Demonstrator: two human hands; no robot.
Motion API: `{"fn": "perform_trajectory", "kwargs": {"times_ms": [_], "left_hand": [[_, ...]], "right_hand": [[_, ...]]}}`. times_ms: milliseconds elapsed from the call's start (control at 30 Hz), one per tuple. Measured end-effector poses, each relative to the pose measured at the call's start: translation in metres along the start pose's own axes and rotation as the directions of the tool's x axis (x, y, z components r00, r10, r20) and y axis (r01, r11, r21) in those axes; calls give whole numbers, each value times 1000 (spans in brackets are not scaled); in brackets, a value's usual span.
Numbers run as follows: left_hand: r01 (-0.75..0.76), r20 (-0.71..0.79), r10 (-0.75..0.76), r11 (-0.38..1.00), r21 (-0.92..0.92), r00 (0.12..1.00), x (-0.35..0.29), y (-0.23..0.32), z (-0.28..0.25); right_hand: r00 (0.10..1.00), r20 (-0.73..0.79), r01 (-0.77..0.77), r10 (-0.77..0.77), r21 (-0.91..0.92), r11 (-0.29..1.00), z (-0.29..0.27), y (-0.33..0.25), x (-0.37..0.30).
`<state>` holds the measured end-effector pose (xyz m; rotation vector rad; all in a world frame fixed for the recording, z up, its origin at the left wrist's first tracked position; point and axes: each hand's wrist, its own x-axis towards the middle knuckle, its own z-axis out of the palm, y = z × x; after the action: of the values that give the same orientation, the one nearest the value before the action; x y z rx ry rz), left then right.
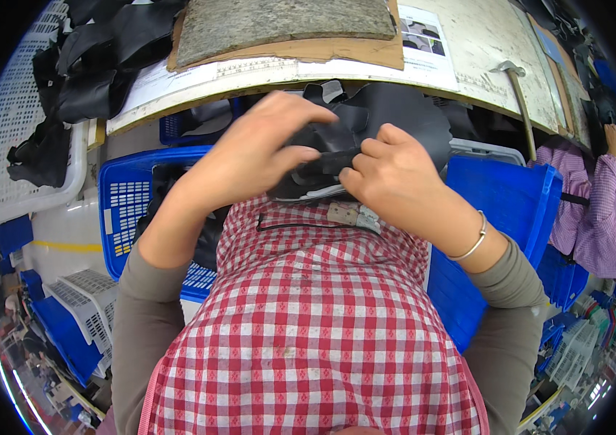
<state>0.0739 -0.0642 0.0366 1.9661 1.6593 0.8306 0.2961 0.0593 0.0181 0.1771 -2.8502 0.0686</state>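
Note:
Several black leather-like pieces (402, 109) lie heaped over my lap, just below the table's front edge. My right hand (396, 165) is closed, its fingers curled and pinching the edge of a black piece. To its left, my left hand (261, 148) hovers at the heap with thumb and forefinger spread apart, and nothing shows between them. It is slightly smeared by motion. The undersides of both hands and the far side of the gripped piece are hidden. A red checked apron (308, 312) covers my body below the pieces.
A worktable (478, 72) ahead bears a stone slab (286, 29) on brown board and a hammer (518, 94). Blue baskets (116, 217) and a blue bin (497, 210) flank me. More black pieces (94, 87) overhang a white basket (18, 138). A co-worker's checked sleeve (602, 210) is at right.

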Motion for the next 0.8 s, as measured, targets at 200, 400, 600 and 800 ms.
{"fn": "perform_trajectory", "kwargs": {"times_ms": [200, 400, 600, 800], "left_hand": [[465, 382, -305, 760, -454, 872, 14, -39, 44], [469, 484, -172, 647, -602, 858, 14, -62, 45], [533, 621, -251, 782, -323, 743, 42, -47, 10], [376, 431, -219, 868, -324, 876, 38, -31, 44]], "right_hand": [[978, -127, -164, 165, 19, 986, 20, -4, 4], [773, 79, -568, 630, 530, 630, 26, -5, -21], [668, 216, -660, 712, 615, 432, 26, -10, -16], [737, 64, -568, 673, 598, 565, 26, -12, -16]]}}
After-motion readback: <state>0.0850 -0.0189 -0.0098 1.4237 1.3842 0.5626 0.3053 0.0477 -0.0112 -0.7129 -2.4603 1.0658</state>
